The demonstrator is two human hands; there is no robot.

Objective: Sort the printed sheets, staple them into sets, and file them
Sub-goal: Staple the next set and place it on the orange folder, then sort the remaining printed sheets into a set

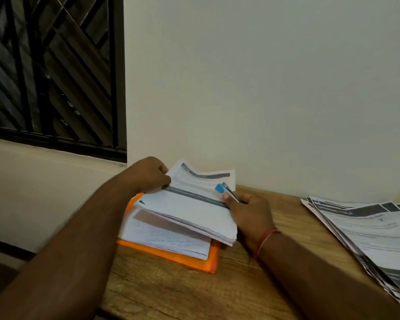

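A thick stack of printed sheets (189, 213) lies on an orange folder (194, 259) at the wooden table's back left. My left hand (150, 174) pinches the top sheets (199, 179) at their left edge and lifts them, curling them up. My right hand (249, 215) grips a blue-and-silver stapler (226, 191) and rests against the stack's right edge, thumb on the paper. A sheet with handwriting (166, 236) sticks out under the stack on the folder.
A second fanned pile of printed sheets (367, 236) lies at the table's right edge. The wooden table (171, 294) butts against a pale wall (263, 88). A dark barred window (51, 70) is at upper left.
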